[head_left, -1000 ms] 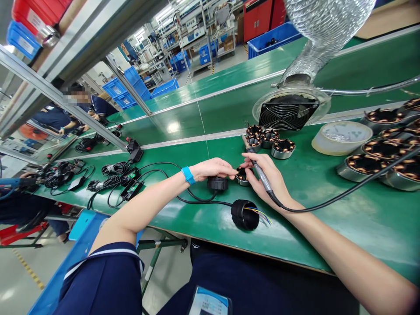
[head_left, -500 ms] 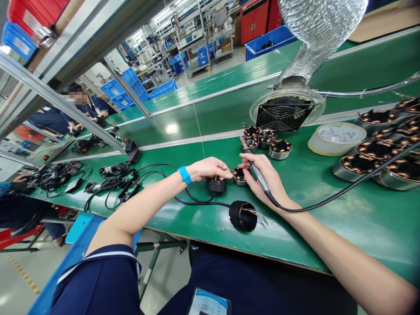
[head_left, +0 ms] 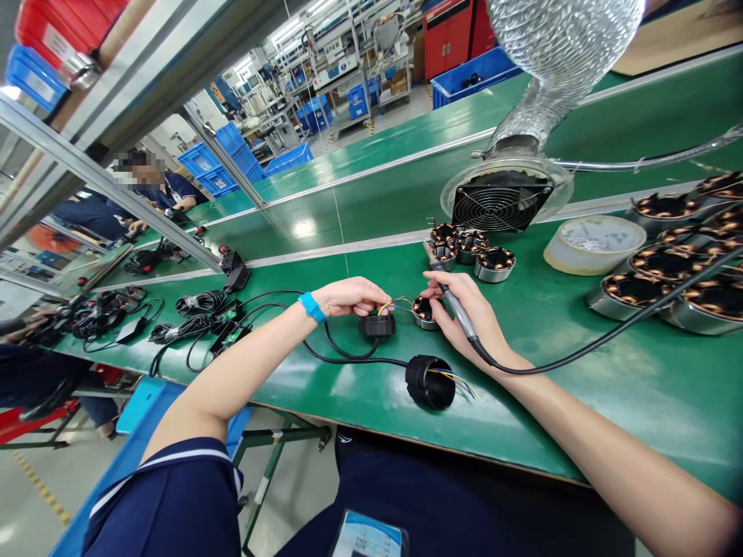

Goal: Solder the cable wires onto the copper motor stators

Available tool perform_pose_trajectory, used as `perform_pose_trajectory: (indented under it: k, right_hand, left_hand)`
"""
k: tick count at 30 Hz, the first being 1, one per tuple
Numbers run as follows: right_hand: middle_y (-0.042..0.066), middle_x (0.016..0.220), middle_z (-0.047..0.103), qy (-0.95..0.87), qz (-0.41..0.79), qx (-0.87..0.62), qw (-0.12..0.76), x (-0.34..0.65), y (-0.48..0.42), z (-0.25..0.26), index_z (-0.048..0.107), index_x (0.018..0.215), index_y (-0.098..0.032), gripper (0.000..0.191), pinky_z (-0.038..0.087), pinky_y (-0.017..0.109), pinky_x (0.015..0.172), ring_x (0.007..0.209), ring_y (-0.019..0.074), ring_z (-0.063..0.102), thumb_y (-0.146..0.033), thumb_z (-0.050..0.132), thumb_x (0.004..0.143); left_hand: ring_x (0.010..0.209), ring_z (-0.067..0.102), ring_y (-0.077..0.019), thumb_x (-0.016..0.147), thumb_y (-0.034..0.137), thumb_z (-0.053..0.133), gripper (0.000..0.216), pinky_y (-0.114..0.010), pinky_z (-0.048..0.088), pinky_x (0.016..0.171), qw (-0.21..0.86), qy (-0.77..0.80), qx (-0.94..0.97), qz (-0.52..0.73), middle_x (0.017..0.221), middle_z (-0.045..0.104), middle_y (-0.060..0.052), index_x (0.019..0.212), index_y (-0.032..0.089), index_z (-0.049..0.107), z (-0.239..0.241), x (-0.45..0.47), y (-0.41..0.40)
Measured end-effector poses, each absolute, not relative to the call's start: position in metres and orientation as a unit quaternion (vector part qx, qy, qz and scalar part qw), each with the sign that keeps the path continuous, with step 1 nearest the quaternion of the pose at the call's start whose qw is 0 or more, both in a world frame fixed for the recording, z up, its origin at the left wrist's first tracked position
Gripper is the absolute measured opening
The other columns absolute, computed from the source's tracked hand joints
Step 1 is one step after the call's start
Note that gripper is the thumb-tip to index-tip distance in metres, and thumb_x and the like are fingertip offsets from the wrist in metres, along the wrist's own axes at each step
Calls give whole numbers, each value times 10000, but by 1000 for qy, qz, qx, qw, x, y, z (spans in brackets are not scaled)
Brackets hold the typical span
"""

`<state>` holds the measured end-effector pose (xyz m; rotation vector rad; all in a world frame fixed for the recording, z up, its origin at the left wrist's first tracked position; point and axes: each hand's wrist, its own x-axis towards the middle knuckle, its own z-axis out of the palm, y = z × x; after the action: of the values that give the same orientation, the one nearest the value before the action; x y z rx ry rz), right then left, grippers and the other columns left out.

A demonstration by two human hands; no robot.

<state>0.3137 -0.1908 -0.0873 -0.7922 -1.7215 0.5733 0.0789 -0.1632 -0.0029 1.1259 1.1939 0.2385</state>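
My left hand (head_left: 357, 297) is closed in a pinch on thin coloured wires (head_left: 385, 307) that rise from a black round housing (head_left: 377, 326) on the green bench. In my right hand (head_left: 464, 308) rests a grey soldering iron (head_left: 458, 311), its cable running back over the forearm and its tip end pointing up and away. The fingers of that hand also touch a small stator (head_left: 423, 312) with copper windings, partly hidden by them. Fine leads stretch between the wires and the stator. Nearer me, a second black housing (head_left: 426, 383) lies on its side with coloured wires sticking out.
Several stators (head_left: 494, 263) stand beneath a fume extractor fan (head_left: 502, 207); larger ones (head_left: 635, 292) fill the right side. Between them sits a round pale tub (head_left: 595, 244). Coiled black cables (head_left: 200, 300) lie to the left. A co-worker (head_left: 166, 182) sits farther off.
My left hand has moved a little to the left, away from the stator, exposing more of the wires. My right hand keeps its place with the soldering iron.
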Motion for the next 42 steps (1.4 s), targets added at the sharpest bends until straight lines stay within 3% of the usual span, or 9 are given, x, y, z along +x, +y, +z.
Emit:
perform_pose_trajectory:
  k: [9, 16, 22, 26, 30, 37, 42]
  right_hand:
    - [59, 1069, 605, -728, 242, -335, 547, 313, -191, -86, 580, 1324, -257, 430, 574, 337, 924, 942, 170, 680, -123, 515, 920]
    - [62, 1056, 614, -728, 231, -332, 553, 312, -192, -85, 579, 1327, -247, 400, 576, 334, 915, 936, 169, 674, -137, 522, 947]
    - [83, 1157, 599, -763, 209, -301, 533, 312, -195, -85, 548, 1375, -273, 487, 587, 386, 931, 1029, 220, 657, -235, 697, 913]
    - [91, 1251, 584, -781, 209, -272, 522, 310, -195, -85, 507, 1419, -306, 482, 577, 389, 983, 1159, 226, 635, -178, 604, 965]
    - [81, 1223, 584, -780, 227, -265, 520, 309, -196, -82, 492, 1426, -312, 475, 584, 379, 984, 1093, 198, 674, -146, 534, 983]
    - [68, 1150, 598, -776, 212, -257, 535, 306, -199, -82, 548, 1341, -291, 376, 607, 320, 890, 987, 163, 705, -127, 471, 1011]
    - [70, 1127, 644, -745, 218, -285, 562, 302, -203, -84, 584, 1273, -277, 332, 608, 353, 909, 1026, 190, 685, -125, 463, 1004]
  left_hand:
    - [461, 213, -23, 635, 438, 871, 392, -243, 92, 468, 616, 574, 509, 182, 563, 496, 26, 669, 114, 653, -8, 92, -166]
    - [464, 268, -30, 660, 503, 850, 430, -232, 123, 472, 594, 581, 527, 178, 577, 553, 15, 729, 109, 690, -8, 97, -166]
    - [489, 279, -39, 709, 609, 808, 565, -238, 134, 496, 618, 542, 551, 143, 629, 578, -7, 881, 72, 766, -4, 90, -169]
    - [545, 375, -61, 709, 574, 820, 517, -236, 190, 523, 602, 532, 583, 121, 661, 601, -16, 885, 89, 799, -2, 88, -173]
    - [557, 398, -77, 719, 525, 821, 461, -246, 211, 531, 600, 524, 595, 106, 631, 600, -14, 920, 110, 827, -3, 92, -176]
    - [611, 502, -103, 583, 409, 911, 372, -244, 344, 611, 649, 508, 532, 193, 637, 652, -40, 778, 106, 819, -20, 109, -180]
    - [714, 584, -131, 568, 456, 923, 400, -255, 416, 718, 640, 491, 500, 317, 673, 672, -56, 641, 105, 743, -36, 120, -186]
